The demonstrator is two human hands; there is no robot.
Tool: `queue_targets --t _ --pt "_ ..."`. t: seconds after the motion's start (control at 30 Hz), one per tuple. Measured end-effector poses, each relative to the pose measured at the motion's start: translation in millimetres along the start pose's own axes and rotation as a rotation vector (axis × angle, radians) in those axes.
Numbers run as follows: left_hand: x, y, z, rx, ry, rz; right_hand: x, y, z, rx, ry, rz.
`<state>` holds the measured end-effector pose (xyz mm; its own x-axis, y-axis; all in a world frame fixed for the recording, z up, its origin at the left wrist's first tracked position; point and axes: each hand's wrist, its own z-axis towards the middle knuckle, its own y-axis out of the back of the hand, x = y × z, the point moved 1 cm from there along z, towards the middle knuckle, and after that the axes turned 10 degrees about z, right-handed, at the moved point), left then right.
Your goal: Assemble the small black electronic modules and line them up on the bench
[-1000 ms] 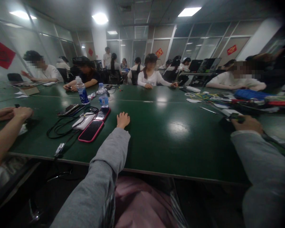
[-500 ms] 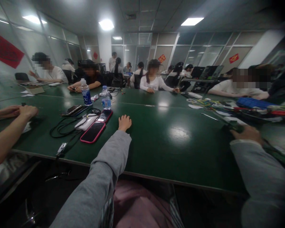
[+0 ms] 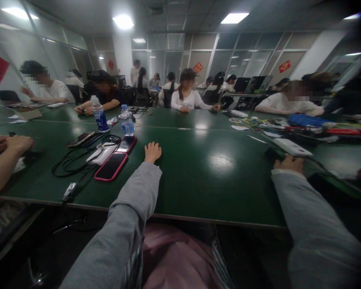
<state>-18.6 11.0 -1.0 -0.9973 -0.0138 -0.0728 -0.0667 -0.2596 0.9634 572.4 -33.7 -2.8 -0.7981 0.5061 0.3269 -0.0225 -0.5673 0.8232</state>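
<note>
My left hand point(image 3: 153, 152) rests palm down on the green table point(image 3: 195, 180), fingers spread, holding nothing. The nearest things on its left are two phones with pink-red rims, the closer one a phone point(image 3: 111, 167) with a dark screen. On the right, my right hand point(image 3: 290, 163) is low over the table, its thumb and fingers at a small flat dark object point(image 3: 271, 154); its kind is too dim to make out. Just beyond those fingers lies a white oblong device point(image 3: 293, 147), possibly a power bank, with a dark cable near it.
Left of the phones lie a white device point(image 3: 101, 154) and black cables point(image 3: 57, 170). Two bottles stand behind, one a clear bottle point(image 3: 127, 122). A blue item point(image 3: 309, 121) and tangled wires lie far right. Another person's hand point(image 3: 18, 143) is at the left; several people sit opposite.
The view has shifted slightly right and down. My right hand has moved left with the dark object, exposing more of the white device. My left hand stays on the table.
</note>
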Motion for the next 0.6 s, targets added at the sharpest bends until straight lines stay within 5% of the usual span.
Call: queue_targets --t 0.1,0.6 --pt "-1 0 1 0.022 0.004 -0.005 5 -1 -7 0.010 -0.100 0.056" --pt "2 3 0 0.048 0.017 -0.034 -22 23 -15 0.144 -0.058 -0.178"
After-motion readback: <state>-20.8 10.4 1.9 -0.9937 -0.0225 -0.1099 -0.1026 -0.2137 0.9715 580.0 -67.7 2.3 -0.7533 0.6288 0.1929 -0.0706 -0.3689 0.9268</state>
